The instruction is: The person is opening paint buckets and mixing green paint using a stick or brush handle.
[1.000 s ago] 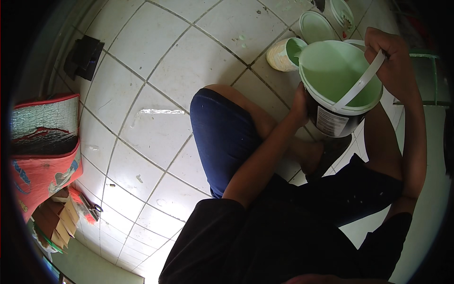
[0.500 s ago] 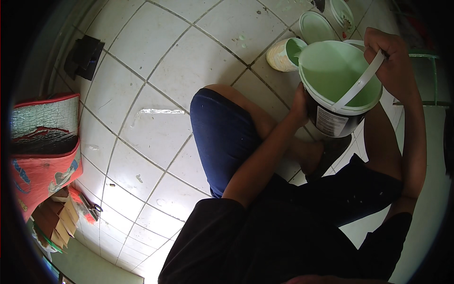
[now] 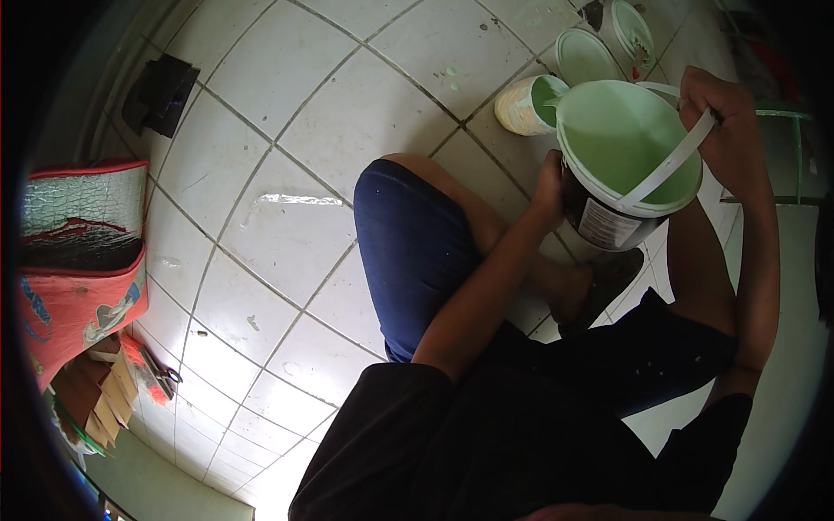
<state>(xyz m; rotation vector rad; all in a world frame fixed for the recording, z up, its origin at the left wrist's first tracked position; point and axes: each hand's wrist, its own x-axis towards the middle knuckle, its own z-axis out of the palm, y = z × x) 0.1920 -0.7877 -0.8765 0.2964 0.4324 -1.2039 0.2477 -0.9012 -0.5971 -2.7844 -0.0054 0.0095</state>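
A paint bucket (image 3: 604,224), dark outside with a white rim, is held up in front of me, tilted away toward the far left. Pale green paint coats its inside. My right hand (image 3: 723,117) is closed around its white handle (image 3: 665,165). Against the bucket's near left side presses my left hand (image 3: 548,189), its fingers partly hidden. Just beyond the rim is a smaller yellowish-white tub (image 3: 518,108), green inside, its mouth facing the bucket. Pale green shows where rim and tub meet; I cannot tell whether paint is flowing.
Two paint-smeared lids (image 3: 584,57) lie beyond the tub. A red insulated bag (image 3: 82,304) stands at the far left, with folded cardboard (image 3: 100,399) by it. Clear tape (image 3: 300,200) and green spots mark the white tile floor (image 3: 287,252). A green metal frame (image 3: 797,156) stands at right.
The view has shifted slightly. Both hands keep their hold on the bucket, and its tilt looks nearly the same.
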